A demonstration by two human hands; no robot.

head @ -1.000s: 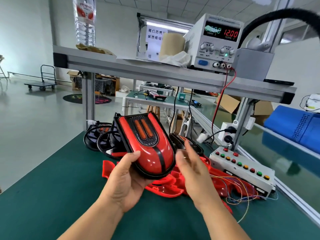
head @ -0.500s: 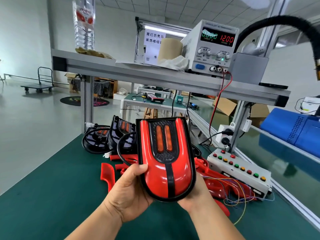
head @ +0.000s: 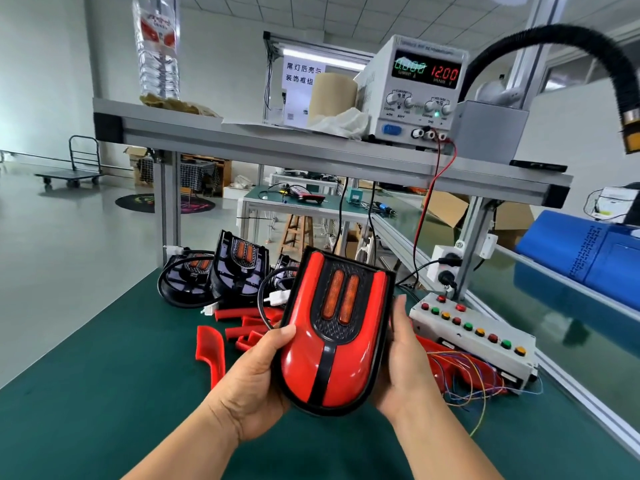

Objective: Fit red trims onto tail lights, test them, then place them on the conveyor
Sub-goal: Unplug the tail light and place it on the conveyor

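One tail light (head: 334,334) is held above the tabletop (head: 104,393), face up and tilted toward the camera, apparently so the fit can be checked. Its red trim (head: 360,362) covers the face round the black centre strip and looks fully seated. The left hand (head: 256,372) grips the left edge, thumb on the red face and fingers curled underneath. The right hand (head: 403,358) clasps the right edge with its fingers behind the housing, so the face is unobstructed. The two orange lamp strips appear unlit. The white plug (head: 277,297) on the light's cable hangs free and joins nothing, so testing is judged not yet done. The button box (head: 474,334) sits near the right hand, under the power supply (head: 420,88), which shows 12.00. Loose trims (head: 209,351) and bare lights (head: 239,268) lie behind as stock. What appears to be the conveyor (head: 540,299) runs along the right.
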